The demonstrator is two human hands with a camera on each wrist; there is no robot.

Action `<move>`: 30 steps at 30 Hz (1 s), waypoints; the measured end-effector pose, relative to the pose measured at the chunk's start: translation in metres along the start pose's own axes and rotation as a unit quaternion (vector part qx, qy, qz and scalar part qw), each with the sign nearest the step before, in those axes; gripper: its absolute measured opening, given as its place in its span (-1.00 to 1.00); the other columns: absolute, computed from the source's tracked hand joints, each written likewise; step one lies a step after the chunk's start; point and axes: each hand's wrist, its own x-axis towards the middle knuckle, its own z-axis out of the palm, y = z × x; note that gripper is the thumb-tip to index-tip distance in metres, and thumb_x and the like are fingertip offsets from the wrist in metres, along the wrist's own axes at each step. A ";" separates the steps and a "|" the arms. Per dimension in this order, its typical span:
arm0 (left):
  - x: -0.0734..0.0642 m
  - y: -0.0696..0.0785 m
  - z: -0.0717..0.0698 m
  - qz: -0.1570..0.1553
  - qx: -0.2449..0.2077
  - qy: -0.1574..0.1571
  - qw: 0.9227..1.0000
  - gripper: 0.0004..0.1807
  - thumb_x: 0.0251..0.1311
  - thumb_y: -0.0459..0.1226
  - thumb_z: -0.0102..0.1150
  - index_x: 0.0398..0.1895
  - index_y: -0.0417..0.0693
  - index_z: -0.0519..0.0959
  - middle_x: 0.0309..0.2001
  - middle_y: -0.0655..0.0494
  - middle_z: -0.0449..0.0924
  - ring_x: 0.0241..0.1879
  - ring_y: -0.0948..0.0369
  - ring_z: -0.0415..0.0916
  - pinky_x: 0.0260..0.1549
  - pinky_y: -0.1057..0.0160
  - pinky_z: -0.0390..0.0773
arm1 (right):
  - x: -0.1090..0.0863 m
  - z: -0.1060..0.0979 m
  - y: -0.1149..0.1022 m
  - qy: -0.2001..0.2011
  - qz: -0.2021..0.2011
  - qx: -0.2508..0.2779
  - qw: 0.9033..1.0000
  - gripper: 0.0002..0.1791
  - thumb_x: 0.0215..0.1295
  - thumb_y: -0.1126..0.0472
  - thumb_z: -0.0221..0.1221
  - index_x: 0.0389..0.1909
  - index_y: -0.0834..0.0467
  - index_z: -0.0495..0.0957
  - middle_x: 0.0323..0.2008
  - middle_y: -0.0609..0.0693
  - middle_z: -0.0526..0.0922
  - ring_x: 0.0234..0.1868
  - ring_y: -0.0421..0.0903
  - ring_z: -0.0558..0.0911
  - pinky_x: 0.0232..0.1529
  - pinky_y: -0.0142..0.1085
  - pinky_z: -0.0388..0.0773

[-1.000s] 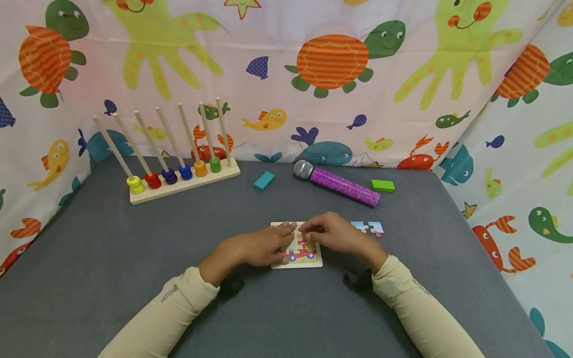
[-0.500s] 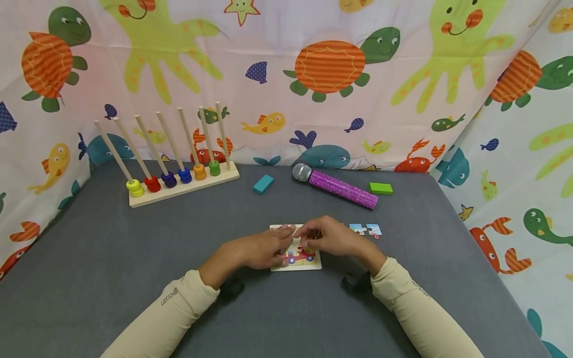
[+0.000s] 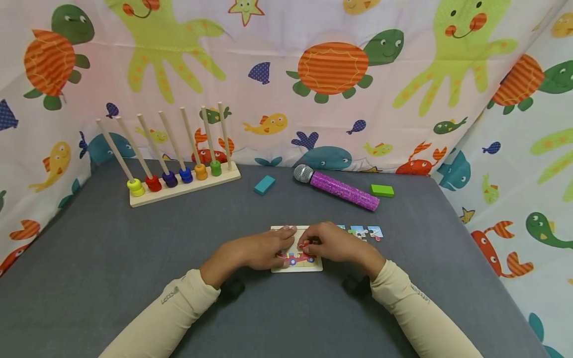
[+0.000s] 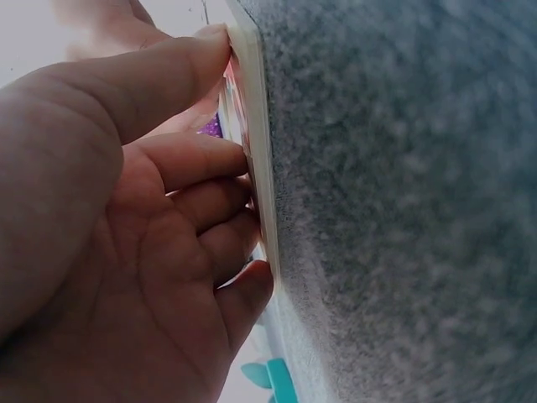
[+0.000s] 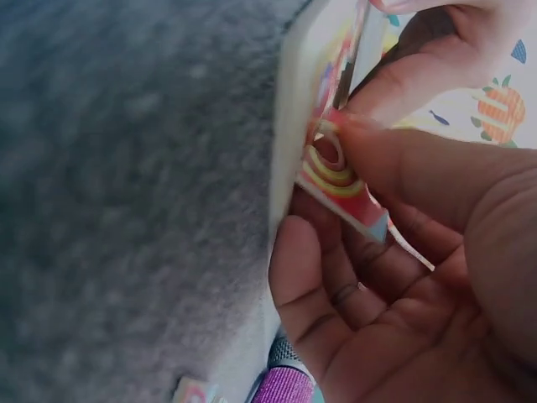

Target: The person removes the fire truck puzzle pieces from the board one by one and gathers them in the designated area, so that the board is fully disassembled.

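Note:
A small wooden jigsaw puzzle board [image 3: 295,269] with a red vehicle picture lies on the grey table in the head view. My left hand [image 3: 261,248] rests on its left part, thumb and fingertips touching the board's face in the left wrist view. My right hand [image 3: 335,243] is over the board's right part. Between its thumb and fingers it pinches a red puzzle piece [image 5: 344,189] with yellow curves, tilted up from the board in the right wrist view. Several loose blue puzzle pieces [image 3: 375,231] lie just beyond the right hand, partly hidden by it.
Behind the board lie a purple glitter toy microphone [image 3: 342,190], a teal block [image 3: 264,185] and a green block [image 3: 382,190]. A wooden peg stand [image 3: 188,188] with coloured rings stands at the back left. A sea-animal print curtain [image 3: 331,134] borders the table.
My right hand has drawn slightly down toward me over the board, uncovering more of the loose pieces behind it. A red piece now shows at its fingertips. The left hand stays in place.

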 end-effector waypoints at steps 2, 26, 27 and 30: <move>0.000 0.001 -0.001 -0.003 0.000 0.001 1.000 -0.29 0.39 -0.13 0.09 0.50 -0.17 0.11 0.54 0.02 -0.13 0.49 0.10 -0.21 0.39 0.08 -0.04 | 0.000 -0.001 -0.001 -0.001 0.007 0.006 1.000 -0.87 0.32 0.31 0.20 -0.17 0.13 0.66 -0.40 -0.18 0.58 -0.42 -0.25 0.50 -0.40 -0.35 0.46; -0.001 -0.013 -0.009 -0.007 -0.057 -0.004 0.998 -0.17 0.16 -0.05 0.36 0.47 -0.01 0.24 0.55 0.04 -0.16 0.50 0.10 -0.25 0.38 0.03 -0.05 | -0.049 -0.025 0.024 0.038 0.027 0.025 0.999 -0.65 0.34 0.48 0.02 0.06 0.26 0.62 -0.20 -0.02 0.64 -0.50 -0.23 0.44 -0.52 -0.34 0.39; -0.003 -0.013 -0.010 -0.019 -0.056 -0.004 0.998 -0.13 0.13 -0.03 0.38 0.48 0.01 0.22 0.55 0.05 -0.19 0.50 0.09 -0.27 0.39 0.02 -0.06 | -0.051 -0.026 0.025 0.039 0.032 0.027 0.998 -0.65 0.35 0.47 0.02 0.06 0.24 0.62 -0.17 -0.02 0.64 -0.50 -0.22 0.44 -0.52 -0.35 0.37; -0.006 -0.013 -0.011 -0.044 -0.046 -0.007 0.998 -0.05 0.06 0.02 0.43 0.50 0.03 0.19 0.56 0.08 -0.21 0.50 0.07 -0.26 0.38 -0.01 -0.06 | -0.058 -0.030 0.029 0.046 0.042 0.035 0.997 -0.66 0.37 0.45 0.02 0.08 0.23 0.61 -0.17 0.00 0.64 -0.55 -0.21 0.44 -0.56 -0.34 0.39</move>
